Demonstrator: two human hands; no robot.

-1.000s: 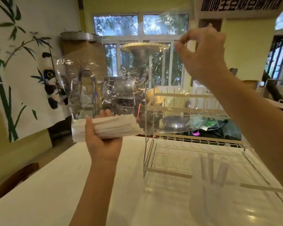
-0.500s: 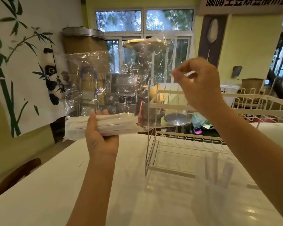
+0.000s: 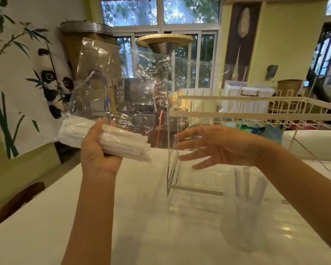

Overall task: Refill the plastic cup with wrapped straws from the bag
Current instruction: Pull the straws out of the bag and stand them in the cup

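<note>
A: Head view, left to right?
B: One left hand [image 3: 98, 150] clamped under one clear bag [image 3: 111, 88] of wrapped straws [image 3: 122, 143], count unreadable. One right hand [image 3: 222, 148], fingers spread, holding nothing. One plastic cup [image 3: 243, 222] on the worktop [image 3: 46, 226], about three straws inside, blurred.

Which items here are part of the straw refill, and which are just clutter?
Job: clear bag, wrapped straws in the left hand, plastic cup, open right hand.
Clutter: white wire rack, panda hanging, storage bin.
</note>
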